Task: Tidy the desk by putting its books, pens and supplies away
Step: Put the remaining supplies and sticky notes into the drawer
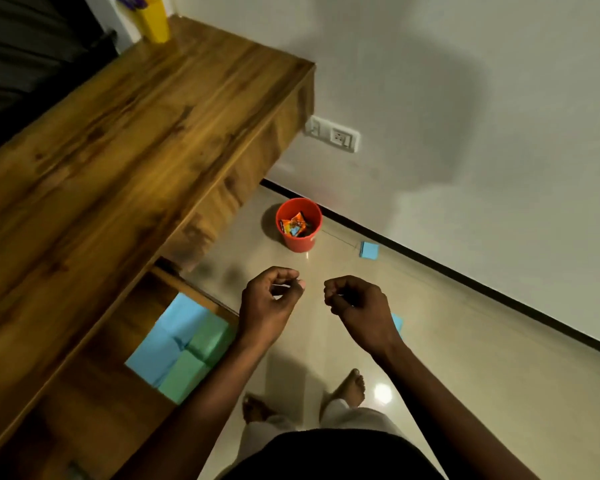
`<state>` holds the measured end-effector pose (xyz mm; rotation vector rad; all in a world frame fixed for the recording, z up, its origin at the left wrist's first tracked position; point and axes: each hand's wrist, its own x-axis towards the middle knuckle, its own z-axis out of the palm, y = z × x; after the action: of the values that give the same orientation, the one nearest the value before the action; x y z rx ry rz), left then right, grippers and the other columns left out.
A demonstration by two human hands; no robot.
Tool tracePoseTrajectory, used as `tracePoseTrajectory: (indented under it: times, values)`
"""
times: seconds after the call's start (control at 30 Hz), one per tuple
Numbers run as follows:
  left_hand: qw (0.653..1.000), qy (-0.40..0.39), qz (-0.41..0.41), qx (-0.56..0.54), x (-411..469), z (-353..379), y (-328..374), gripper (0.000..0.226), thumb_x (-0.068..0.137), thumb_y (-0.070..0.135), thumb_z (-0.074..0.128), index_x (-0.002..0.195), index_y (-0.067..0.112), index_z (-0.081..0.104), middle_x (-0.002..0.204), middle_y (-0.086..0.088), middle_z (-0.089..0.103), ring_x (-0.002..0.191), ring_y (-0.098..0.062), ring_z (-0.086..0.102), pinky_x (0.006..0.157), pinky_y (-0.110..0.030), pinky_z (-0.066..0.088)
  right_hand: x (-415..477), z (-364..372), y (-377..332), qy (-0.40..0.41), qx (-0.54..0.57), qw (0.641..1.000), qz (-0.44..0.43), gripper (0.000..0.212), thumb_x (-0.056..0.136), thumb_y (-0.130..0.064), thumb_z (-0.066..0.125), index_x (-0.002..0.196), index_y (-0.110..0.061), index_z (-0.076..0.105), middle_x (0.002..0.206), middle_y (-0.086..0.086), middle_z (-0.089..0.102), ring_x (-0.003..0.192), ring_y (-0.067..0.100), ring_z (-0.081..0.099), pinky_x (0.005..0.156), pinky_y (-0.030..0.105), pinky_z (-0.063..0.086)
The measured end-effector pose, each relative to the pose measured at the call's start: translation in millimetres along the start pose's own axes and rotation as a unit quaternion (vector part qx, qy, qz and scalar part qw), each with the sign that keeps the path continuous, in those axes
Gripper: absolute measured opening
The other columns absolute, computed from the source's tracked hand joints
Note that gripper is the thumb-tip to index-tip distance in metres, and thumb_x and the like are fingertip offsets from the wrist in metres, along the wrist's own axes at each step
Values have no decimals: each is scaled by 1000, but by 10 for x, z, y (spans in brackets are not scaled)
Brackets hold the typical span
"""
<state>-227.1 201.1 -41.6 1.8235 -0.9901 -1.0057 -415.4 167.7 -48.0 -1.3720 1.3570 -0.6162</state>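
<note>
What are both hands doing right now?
Left hand: curled shut, nothing seen in it.
Right hand: curled shut, nothing seen in it.

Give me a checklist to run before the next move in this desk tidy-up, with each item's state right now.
1. Hands free: left hand and right hand are both curled, with nothing plainly in them. Cannot tell.
2. Drawer open to take supplies: it stands open, with blue and green pads inside. Ok.
3. Floor picked up: a blue pad lies on it, and a blue piece shows behind the right hand. Not ok.
4. Pen holder in place: the yellow holder stands upright at the desk's far corner. Ok.
5. Red bin upright: yes, with a wrapper inside. Ok.
</note>
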Motion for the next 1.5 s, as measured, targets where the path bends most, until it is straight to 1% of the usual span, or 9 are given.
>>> tracePoseTrajectory:
  times: [0.2,0.37,0.57,0.77,0.87,1.0,1.17,1.3,1.5]
  values:
    - [996,-74,3,48,150,972,254,18,88,28,76,105,30,72,102,17,73,97,-4,68,88,-34,60,109,-846,465,65,38,994,79,14,92,-15,67,101,-24,75,102,-11,76,90,7,72,82,31,62]
    - [986,-137,7,100,404,1639,302,31,88,26,77,117,24,68,115,15,70,100,-2,66,80,-14,49,218,-1331,861,116,66,978,160,18,92,-24,72,109,-24,71,108,-14,73,79,8,72,64,14,52]
    - [964,-207,-4,166,897,2329,80,35,86,26,78,119,25,66,115,10,69,99,-8,67,81,-21,54,463,-1632,1390,168,89,955,228,26,90,-24,72,116,-22,70,115,-10,73,88,5,71,78,23,55]
    - [948,-240,-32,207,1459,3055,-338,27,87,22,76,113,23,69,108,9,70,91,-7,68,74,-16,50,864,-1766,2130,217,116,921,302,32,90,-23,72,121,-19,68,119,-7,69,94,3,66,81,22,50]
    - [945,-227,-64,226,1734,3474,-799,23,87,16,76,110,18,71,105,5,72,83,-3,66,72,-14,49,1137,-1725,2761,238,128,897,350,35,87,-32,72,121,-25,67,117,-9,70,90,2,64,84,23,49]
    - [937,-215,-96,257,2122,3994,-1626,20,85,21,77,103,23,70,101,6,72,88,-11,69,87,-35,58,1485,-1581,3817,246,95,881,394,52,69,-64,63,115,-41,62,109,-20,69,102,9,69,97,46,55]
    - [911,-254,-89,313,2604,4694,-2732,26,86,25,77,110,19,69,109,2,69,99,-15,65,82,-27,50,1938,-1389,5136,237,82,891,378,52,86,-36,78,131,-16,61,126,0,67,109,17,66,95,34,53]
    - [910,-257,-81,314,2998,5146,-3561,33,89,33,76,116,17,67,110,3,65,100,-16,64,85,-31,53,2253,-1116,6158,226,56,888,396,67,85,-37,79,140,-12,52,133,7,63,120,25,61,100,37,50]
    - [930,-182,-101,302,3714,5575,-4434,33,85,40,77,109,19,66,106,-2,70,96,-26,69,88,-43,60,2587,-625,7165,230,36,868,439,75,83,-39,83,141,-8,47,132,12,54,118,30,58,88,34,46]
